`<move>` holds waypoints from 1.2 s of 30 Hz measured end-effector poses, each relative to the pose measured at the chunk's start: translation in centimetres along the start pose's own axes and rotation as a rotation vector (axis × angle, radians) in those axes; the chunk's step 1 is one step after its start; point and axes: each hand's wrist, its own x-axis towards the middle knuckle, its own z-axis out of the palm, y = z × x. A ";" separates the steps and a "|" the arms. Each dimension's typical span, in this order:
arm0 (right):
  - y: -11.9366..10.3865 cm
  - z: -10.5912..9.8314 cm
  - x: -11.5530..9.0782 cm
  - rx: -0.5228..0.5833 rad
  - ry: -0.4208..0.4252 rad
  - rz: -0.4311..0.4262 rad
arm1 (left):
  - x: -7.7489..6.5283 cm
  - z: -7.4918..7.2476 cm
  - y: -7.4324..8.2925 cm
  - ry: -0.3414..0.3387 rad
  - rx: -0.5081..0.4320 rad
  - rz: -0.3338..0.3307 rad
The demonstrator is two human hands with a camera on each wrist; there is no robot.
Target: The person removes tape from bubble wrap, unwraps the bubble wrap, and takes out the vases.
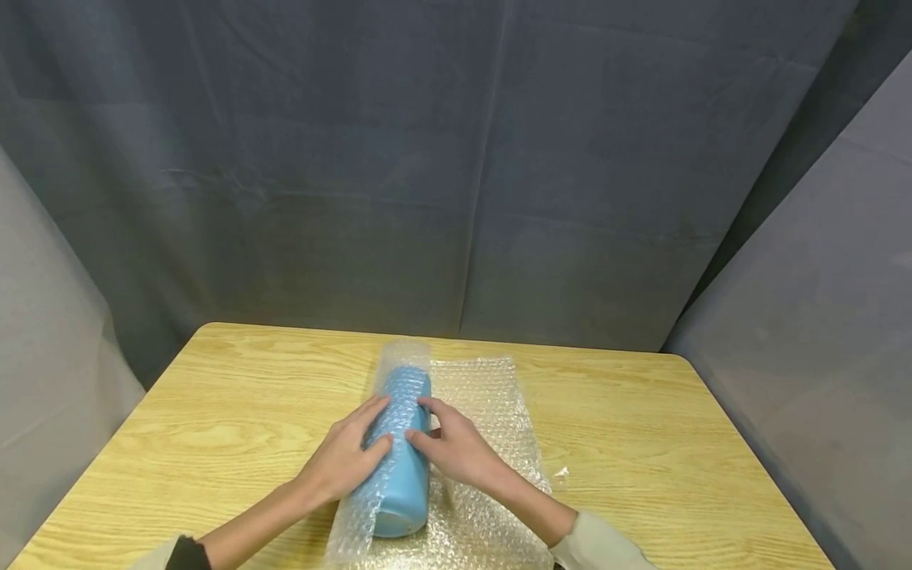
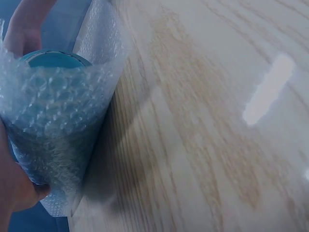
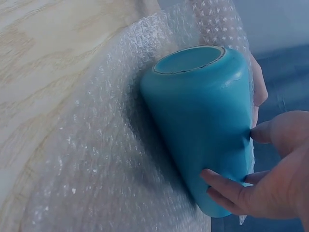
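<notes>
A blue vase (image 1: 408, 483) lies on a sheet of bubble wrap (image 1: 484, 412), its rounded base toward me. One edge of the wrap is folded up over the vase's left side. My left hand (image 1: 349, 451) presses this folded part against the vase, fingers extended and thumb apart. In the left wrist view the bubble wrap (image 2: 55, 116) covers most of the vase. My right hand (image 1: 459, 445) holds the vase's bare right side with thumb and fingers. The right wrist view shows the vase's flat base (image 3: 188, 60) and the right hand's fingertips (image 3: 212, 175) on its side.
Everything lies on a light wood-grain table (image 1: 641, 443). A small clear scrap (image 1: 561, 473) sits right of the wrap. A dark grey curtain (image 1: 342, 174) hangs behind the table, with paler cloth walls (image 1: 805, 317) at both sides.
</notes>
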 end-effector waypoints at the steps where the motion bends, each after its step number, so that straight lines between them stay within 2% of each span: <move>1: -0.1 0.0 0.0 -0.003 -0.003 -0.003 | 0.0 0.0 0.0 0.001 -0.004 -0.005; 12: -0.6 0.4 0.4 -0.110 0.003 -0.057 | -0.5 -0.4 -0.4 0.014 -0.083 -0.069; 28: -1.1 0.8 0.9 -0.157 -0.036 -0.092 | -1.0 -1.1 -1.5 0.009 -0.154 -0.105; 36: -1.4 1.1 1.2 -0.184 -0.062 -0.130 | -1.2 -1.6 -1.6 0.022 -0.112 -0.104</move>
